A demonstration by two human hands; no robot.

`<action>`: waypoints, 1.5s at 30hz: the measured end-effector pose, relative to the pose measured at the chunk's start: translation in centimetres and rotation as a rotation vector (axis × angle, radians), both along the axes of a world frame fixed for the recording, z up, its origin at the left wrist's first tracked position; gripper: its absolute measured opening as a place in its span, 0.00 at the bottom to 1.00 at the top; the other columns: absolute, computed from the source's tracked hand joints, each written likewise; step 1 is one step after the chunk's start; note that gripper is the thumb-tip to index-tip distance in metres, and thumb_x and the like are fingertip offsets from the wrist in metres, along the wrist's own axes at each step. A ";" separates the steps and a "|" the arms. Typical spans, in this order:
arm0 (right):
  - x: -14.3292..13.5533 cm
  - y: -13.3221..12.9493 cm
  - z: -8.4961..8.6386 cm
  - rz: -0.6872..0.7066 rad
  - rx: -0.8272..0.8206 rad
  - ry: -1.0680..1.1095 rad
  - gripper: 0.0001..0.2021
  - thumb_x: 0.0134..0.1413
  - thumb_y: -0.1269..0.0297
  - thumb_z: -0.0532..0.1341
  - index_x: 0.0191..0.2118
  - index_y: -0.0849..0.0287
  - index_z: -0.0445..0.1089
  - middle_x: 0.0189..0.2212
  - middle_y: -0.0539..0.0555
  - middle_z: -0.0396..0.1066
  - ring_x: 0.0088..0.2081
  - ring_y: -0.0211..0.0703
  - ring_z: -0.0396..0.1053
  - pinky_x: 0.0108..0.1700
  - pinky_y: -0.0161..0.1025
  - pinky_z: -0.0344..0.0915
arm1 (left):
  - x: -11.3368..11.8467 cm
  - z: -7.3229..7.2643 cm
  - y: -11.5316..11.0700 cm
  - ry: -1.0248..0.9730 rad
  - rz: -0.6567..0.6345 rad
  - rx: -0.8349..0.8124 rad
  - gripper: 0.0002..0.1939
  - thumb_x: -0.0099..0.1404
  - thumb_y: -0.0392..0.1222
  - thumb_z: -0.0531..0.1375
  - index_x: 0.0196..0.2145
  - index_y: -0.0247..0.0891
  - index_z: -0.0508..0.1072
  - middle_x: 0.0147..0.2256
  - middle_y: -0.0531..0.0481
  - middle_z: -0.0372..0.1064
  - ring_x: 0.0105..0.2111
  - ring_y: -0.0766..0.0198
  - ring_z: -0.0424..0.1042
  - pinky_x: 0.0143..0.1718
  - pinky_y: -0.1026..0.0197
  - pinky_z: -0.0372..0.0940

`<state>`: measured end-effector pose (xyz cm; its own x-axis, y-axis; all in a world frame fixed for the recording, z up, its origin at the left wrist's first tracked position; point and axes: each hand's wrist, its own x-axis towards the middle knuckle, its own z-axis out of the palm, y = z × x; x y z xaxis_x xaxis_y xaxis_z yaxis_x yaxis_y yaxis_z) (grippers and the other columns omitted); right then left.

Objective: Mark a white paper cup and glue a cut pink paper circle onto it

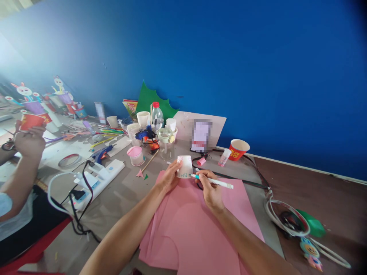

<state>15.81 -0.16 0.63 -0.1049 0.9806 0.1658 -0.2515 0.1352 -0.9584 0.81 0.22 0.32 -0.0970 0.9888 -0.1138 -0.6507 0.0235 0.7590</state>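
My left hand (171,176) holds a white paper cup (185,165) by its left side, above pink sheets. Red marks show near the cup's upper part and green marks along its lower edge. My right hand (211,191) grips a white marker (220,183) whose teal tip end points left, close to the cup's lower right edge; whether it touches cannot be made out. Under both hands lie large pink sheets (200,229), stacked and partly overlapping.
Behind the hands stand a glass jar (166,144), a bottle (157,116), a glue stick (224,157) and a red cup (235,152). A power strip (106,181) with cables and a glue gun (102,153) lie left. At far left, another person's hands hold a red cup (32,121).
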 end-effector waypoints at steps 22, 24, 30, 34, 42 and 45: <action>0.1 -0.1 0.2 0.027 0.036 -0.053 0.10 0.50 0.56 0.61 0.26 0.57 0.69 0.18 0.47 0.64 0.22 0.37 0.60 0.25 0.35 0.58 | 0.1 0.1 0.0 0.009 -0.017 0.029 0.17 0.52 0.47 0.70 0.35 0.33 0.75 0.26 0.52 0.71 0.24 0.69 0.67 0.28 0.65 0.60; 0.1 -0.1 0.2 0.031 0.035 -0.051 0.10 0.50 0.55 0.61 0.26 0.57 0.69 0.18 0.47 0.64 0.22 0.37 0.60 0.25 0.35 0.58 | 0.1 0.1 0.0 0.009 -0.017 0.028 0.17 0.52 0.47 0.70 0.35 0.33 0.75 0.26 0.52 0.71 0.24 0.69 0.67 0.28 0.65 0.60; 0.1 0.0 0.1 0.002 0.025 -0.049 0.11 0.51 0.55 0.61 0.26 0.57 0.68 0.18 0.47 0.64 0.23 0.38 0.62 0.26 0.35 0.59 | 0.1 0.0 0.1 -0.004 -0.011 0.016 0.17 0.52 0.45 0.71 0.36 0.33 0.75 0.27 0.52 0.71 0.24 0.68 0.67 0.28 0.65 0.60; 0.1 0.1 -0.1 -0.022 0.007 -0.041 0.11 0.50 0.56 0.61 0.25 0.57 0.68 0.17 0.46 0.63 0.22 0.37 0.60 0.25 0.35 0.57 | 0.1 0.0 0.1 -0.008 -0.010 0.011 0.17 0.51 0.45 0.71 0.35 0.33 0.75 0.27 0.52 0.71 0.24 0.68 0.67 0.28 0.65 0.60; 0.1 0.0 -0.1 0.006 0.002 -0.031 0.10 0.50 0.56 0.61 0.26 0.57 0.69 0.18 0.47 0.64 0.23 0.38 0.61 0.26 0.35 0.58 | 0.1 0.1 0.0 0.008 -0.001 -0.006 0.17 0.51 0.46 0.71 0.35 0.33 0.75 0.27 0.52 0.71 0.25 0.68 0.67 0.29 0.64 0.60; 0.1 0.1 -0.2 0.020 0.008 -0.037 0.10 0.50 0.57 0.62 0.24 0.57 0.68 0.19 0.47 0.65 0.23 0.37 0.61 0.26 0.35 0.58 | 0.1 0.1 0.0 0.021 0.000 -0.011 0.20 0.50 0.48 0.71 0.36 0.33 0.76 0.27 0.52 0.71 0.25 0.67 0.68 0.29 0.64 0.61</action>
<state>15.92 -0.09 0.43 -0.1302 0.9770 0.1689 -0.2191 0.1378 -0.9659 0.92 0.25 0.44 -0.0997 0.9874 -0.1227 -0.6348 0.0318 0.7720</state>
